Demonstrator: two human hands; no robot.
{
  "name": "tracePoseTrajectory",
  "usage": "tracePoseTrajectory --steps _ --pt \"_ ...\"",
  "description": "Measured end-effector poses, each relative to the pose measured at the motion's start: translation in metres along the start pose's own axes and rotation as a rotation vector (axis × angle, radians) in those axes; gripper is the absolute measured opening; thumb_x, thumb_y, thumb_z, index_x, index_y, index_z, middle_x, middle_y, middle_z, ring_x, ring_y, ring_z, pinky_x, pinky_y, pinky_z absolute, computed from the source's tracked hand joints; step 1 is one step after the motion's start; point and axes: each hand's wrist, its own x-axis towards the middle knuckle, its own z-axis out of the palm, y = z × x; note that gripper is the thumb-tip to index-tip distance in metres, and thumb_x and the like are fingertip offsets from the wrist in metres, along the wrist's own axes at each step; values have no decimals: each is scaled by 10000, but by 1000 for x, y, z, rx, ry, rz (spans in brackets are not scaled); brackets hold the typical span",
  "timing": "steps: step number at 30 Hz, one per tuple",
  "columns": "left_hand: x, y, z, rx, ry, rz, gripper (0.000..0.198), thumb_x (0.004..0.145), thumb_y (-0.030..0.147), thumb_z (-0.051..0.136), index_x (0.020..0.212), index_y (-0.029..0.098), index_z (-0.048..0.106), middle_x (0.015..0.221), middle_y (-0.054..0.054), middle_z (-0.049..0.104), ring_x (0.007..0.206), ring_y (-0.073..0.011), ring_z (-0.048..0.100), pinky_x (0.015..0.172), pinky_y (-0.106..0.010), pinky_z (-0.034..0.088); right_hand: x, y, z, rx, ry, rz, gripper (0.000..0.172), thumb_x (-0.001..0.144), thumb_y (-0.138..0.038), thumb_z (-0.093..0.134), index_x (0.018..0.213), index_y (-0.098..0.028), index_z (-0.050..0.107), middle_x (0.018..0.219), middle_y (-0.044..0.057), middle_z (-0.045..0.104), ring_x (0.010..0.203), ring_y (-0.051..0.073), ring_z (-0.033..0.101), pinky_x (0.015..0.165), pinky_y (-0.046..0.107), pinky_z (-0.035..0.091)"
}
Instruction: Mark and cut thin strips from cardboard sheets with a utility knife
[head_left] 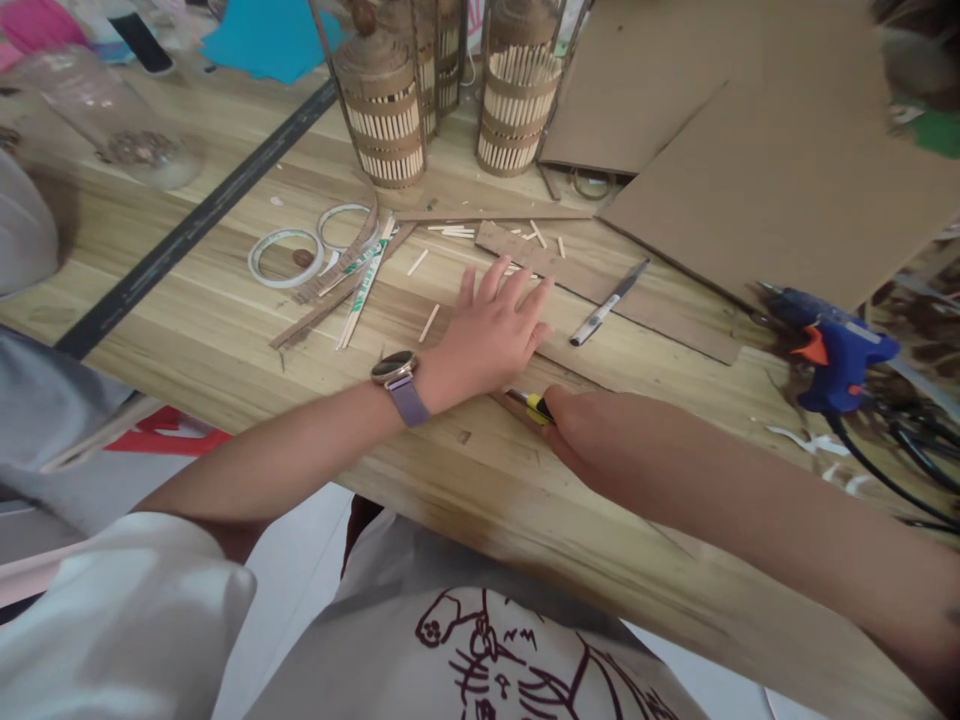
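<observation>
Far to the left of the silver-and-black pen [610, 303], a clear jar [112, 115] with brown bits inside rests on the wooden worktop [457, 475]. A long black strip [202, 215] runs slantwise between that jar and the pen. Closer to the pen, but well left of it, come a white tape ring [256, 258], overlapping a second one, and a bundle of thin sticks [367, 285] with green-marked wrapping. Beyond the pen and to its left stand cylinders [384, 118] built of pale sticks and brown bands. Just left of the pen, the left hand [491, 330], with a watch [395, 368] at its wrist, lies palm down, fingers spread; its fingertips reach the left part of a cardboard strip [667, 328], on which the pen partly lies. On the near side of the pen, the right hand [589, 425] is curled around a yellow-and-black cutter [537, 406], whose metal tip points left, right beside the heel of the left hand. What lies under that tip is mostly hidden. Large cardboard sheets [780, 170] spread beyond the pen to its right, and a blue glue gun [844, 355] with an orange trigger sits well right of it.
</observation>
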Motion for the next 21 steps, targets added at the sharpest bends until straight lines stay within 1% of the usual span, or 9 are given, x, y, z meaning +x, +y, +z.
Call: tracePoseTrajectory --steps 2,5,9,11,15,18,21 --pt "1 2 4 -24 -18 -22 534 1055 321 368 1529 76 390 1561 -234 402 1493 -427 257 1173 -692 187 0 1 -1 -35 15 -21 155 930 -128 472 914 -171 620 702 40 674 546 157 589 479 276 262" --pt "1 3 11 -32 -20 -24 531 1051 307 373 1529 76 387 1581 -233 373 1508 -434 213 1175 -710 142 0 1 -2 -97 20 -91 172 908 -97 480 913 -166 637 709 50 678 576 171 623 485 281 259" --pt "1 1 16 -37 -12 -41 541 1055 316 371 1537 71 369 1596 -237 345 1517 -447 173 1177 -715 105 -1 -2 -9 -181 -47 -158 230 884 -36 469 984 -146 645 785 83 703 677 210 681 497 288 270" --pt "1 1 17 -36 -10 -37 546 1057 335 376 1531 64 375 1594 -244 344 1514 -457 174 1172 -721 104 -2 -3 -12 -181 -74 -151 225 883 -37 480 1000 -143 639 781 81 701 690 216 689 496 287 273" --pt "0 1 16 -27 -5 -19 564 1058 381 390 1524 63 386 1591 -241 352 1510 -462 182 1173 -719 94 -3 -6 -16 -164 -82 -120 223 872 -19 491 997 -148 622 781 73 696 714 211 704 484 277 269" --pt "-1 3 14 -17 -28 -24 569 1058 387 395 1525 63 385 1592 -239 352 1512 -460 180 1178 -711 91 -4 -8 -18 -184 -114 -97 240 853 -5 514 1016 -158 604 801 70 697 761 220 721 478 268 270" --pt "-1 4 11 -2 -41 -28 567 1056 381 400 1528 66 381 1588 -248 353 1515 -455 179 1177 -713 99 -4 -9 -17 -180 -132 -73 278 810 4 553 1026 -166 594 764 55 690 737 223 726 459 264 271"
